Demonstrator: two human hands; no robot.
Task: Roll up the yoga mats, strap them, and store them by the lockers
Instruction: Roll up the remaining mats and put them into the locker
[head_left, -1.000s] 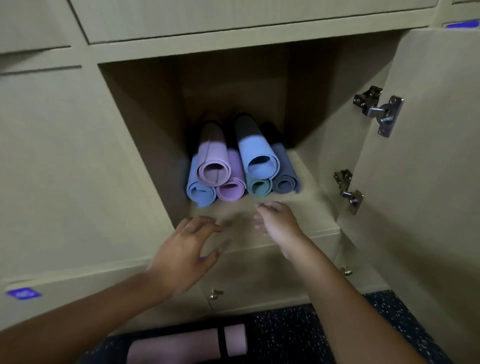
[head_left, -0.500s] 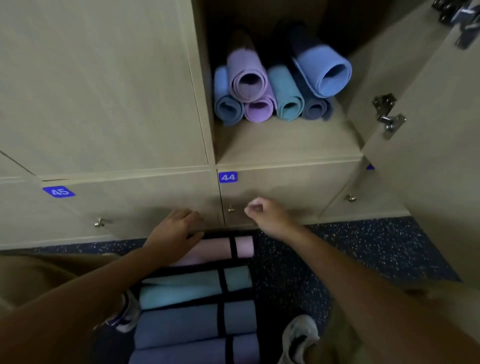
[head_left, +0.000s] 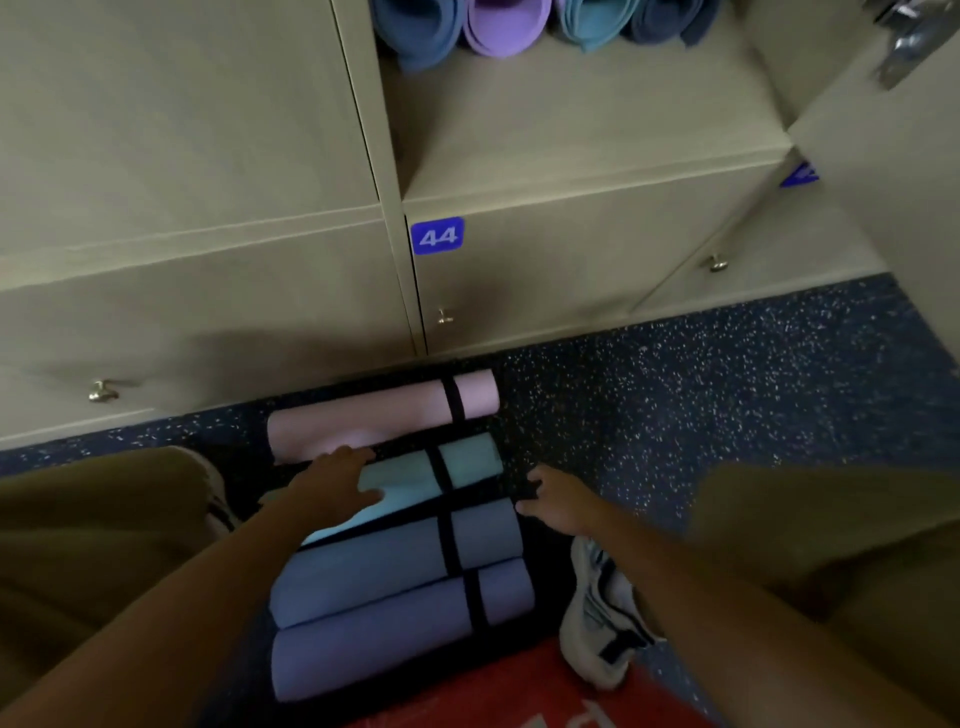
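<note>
Yoga mats, four smooth foam rolls each cinched by a black strap, lie side by side on speckled dark floor (head_left: 727, 395) below beige locker 44 (head_left: 571, 270): pink (head_left: 374, 415), teal (head_left: 467, 457), slate-blue (head_left: 374, 566), violet (head_left: 374, 644). Since half a second ago the left hand (head_left: 332, 488) has dropped flat, fingers extended, onto the teal roll; the right hand (head_left: 558, 501), loose and empty, has come beside the mats' ends.

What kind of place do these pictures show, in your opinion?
Probably a gym or yoga studio changing area. Numbered lockers, one labelled 44, stand on speckled rubber flooring; strapped rolled yoga mats lie on it, and more rolled mats fill an open locker.
</note>
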